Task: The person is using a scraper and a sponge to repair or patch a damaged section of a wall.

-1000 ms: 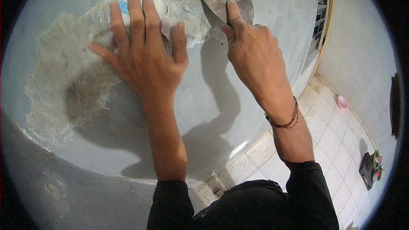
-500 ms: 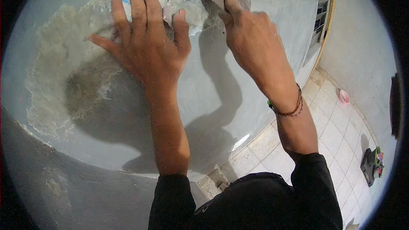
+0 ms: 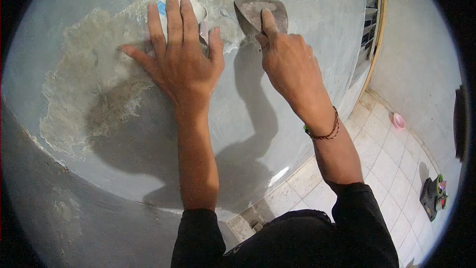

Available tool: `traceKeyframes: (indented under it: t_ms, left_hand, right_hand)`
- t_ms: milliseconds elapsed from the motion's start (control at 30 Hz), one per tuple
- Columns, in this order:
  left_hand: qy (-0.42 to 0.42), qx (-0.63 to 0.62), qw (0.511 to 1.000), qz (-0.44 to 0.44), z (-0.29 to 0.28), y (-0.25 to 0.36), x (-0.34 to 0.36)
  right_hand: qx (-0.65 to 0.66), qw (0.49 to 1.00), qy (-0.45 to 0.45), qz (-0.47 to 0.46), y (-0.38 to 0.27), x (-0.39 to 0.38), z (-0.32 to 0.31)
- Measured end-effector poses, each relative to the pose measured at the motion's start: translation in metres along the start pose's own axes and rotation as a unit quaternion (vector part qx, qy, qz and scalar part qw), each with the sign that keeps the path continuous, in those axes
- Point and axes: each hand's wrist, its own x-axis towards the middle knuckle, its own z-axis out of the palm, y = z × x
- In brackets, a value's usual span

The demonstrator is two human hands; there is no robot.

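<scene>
One putty knife (image 3: pixel 262 14) in right hand (image 3: pixel 290 64); blade points up the wall (image 3: pixel 307 0).

Grey painted wall (image 3: pixel 307 15), patch of bare plaster (image 3: pixel 89 84) exposed; pale tiled floor (image 3: pixel 386 159) below; wooden frame (image 3: pixel 379 34) at right; pink bowl (image 3: pixel 398 121) on tiles.

Grey painted wall (image 3: pixel 277 119) with a broad scraped patch (image 3: pixel 94 84) of bare, pale plaster at upper left, its edges ragged. Below, a floor of pale square tiles (image 3: pixel 386 164) bearing a small pink bowl (image 3: pixel 398 121) and a dark object (image 3: pixel 432 192) further along.
</scene>
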Motion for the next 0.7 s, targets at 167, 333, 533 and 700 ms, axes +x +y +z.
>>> traceKeyframes:
  t_ms: [167,333,533,700]
  left_hand:
    - [0.009,-0.002,1.000,-0.001,-0.002,-0.003,0.001]
    - [0.009,-0.011,1.000,0.009,0.000,-0.005,-0.004]
    - [0.018,-0.018,1.000,0.012,0.002,-0.002,0.000]
    - [0.026,-0.013,0.999,0.017,0.006,-0.006,-0.005]
  right_hand:
    - [0.000,1.000,0.005,-0.018,-0.002,0.003,-0.002]
    - [0.007,1.000,-0.007,-0.007,0.000,0.001,0.002]
    - [0.012,0.999,0.017,-0.029,0.000,0.000,0.005]
    - [0.027,0.998,0.043,-0.032,0.001,0.002,0.009]
